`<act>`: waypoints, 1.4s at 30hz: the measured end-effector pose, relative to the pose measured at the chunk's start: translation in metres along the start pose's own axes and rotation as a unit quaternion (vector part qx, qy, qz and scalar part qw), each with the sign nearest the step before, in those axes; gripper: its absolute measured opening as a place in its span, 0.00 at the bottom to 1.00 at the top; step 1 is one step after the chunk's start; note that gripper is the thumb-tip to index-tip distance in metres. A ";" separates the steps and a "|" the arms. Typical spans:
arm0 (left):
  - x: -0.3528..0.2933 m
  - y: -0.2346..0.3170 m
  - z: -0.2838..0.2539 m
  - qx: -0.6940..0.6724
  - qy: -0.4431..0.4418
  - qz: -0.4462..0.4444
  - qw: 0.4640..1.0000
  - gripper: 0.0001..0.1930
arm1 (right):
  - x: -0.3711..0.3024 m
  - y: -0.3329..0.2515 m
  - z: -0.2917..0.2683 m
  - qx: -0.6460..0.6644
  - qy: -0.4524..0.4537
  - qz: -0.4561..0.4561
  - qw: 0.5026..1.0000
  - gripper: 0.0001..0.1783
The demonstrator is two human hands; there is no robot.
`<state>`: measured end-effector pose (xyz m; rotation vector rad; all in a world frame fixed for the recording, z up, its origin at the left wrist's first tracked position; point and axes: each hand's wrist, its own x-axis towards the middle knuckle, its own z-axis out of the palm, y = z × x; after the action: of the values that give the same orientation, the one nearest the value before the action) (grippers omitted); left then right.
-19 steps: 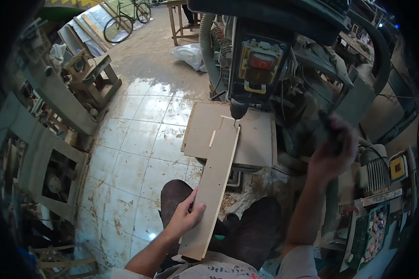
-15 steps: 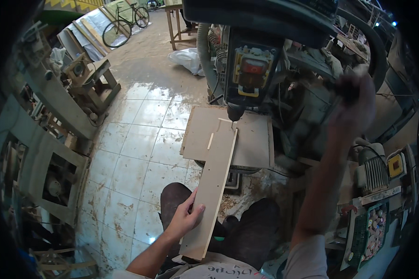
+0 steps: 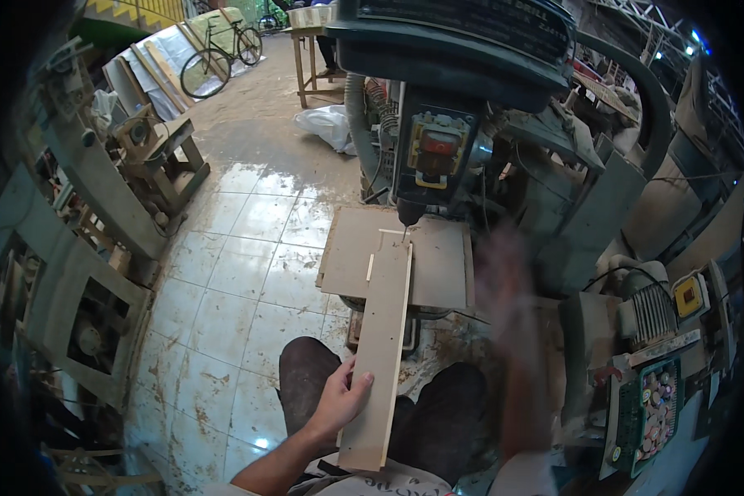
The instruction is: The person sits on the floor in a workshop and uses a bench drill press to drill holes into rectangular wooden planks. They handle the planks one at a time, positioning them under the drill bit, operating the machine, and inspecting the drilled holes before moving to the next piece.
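Note:
My left hand grips the left edge of a long flat wooden board, thumb on top. The board's near end rests by my lap, and its far end lies on the flat table panel of a drill press. Directly over the board's far end sits the chuck with its bit. A few small dark holes show along the board. Off to the right of the panel, my right hand is smeared by motion; its fingers cannot be made out.
Thin wooden strips lie on the panel by the board. Right of me are a ribbed motor and a green crate of small round pieces. Machines with wooden frames stand left; a bicycle leans farther back on the dusty tiled floor.
My right hand has left the dark knob at the upper right and come down and left, toward the panel's right side. My left hand still holds the board; the view has shifted slightly.

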<state>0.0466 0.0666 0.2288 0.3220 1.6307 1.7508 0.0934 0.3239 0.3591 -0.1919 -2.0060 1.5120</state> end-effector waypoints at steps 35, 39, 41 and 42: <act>0.257 0.078 -0.031 0.589 0.163 0.303 0.731 0.16 | 0.011 0.203 -0.094 -0.131 0.105 0.163 0.972 0.14; 0.250 0.079 -0.023 0.589 0.156 0.310 0.730 0.15 | 0.044 0.225 -0.098 -0.178 0.057 0.137 0.973 0.14; 0.246 0.079 -0.019 0.585 0.160 0.297 0.737 0.13 | 0.060 0.217 -0.109 -0.249 0.010 0.182 0.951 0.17; 0.245 0.078 -0.018 0.586 0.163 0.296 0.737 0.13 | 0.072 0.207 -0.116 -0.289 -0.044 0.200 0.935 0.18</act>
<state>-0.1652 0.2137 0.2310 1.2771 2.9976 0.8651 0.0490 0.5224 0.2164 -0.8271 -2.5545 1.1093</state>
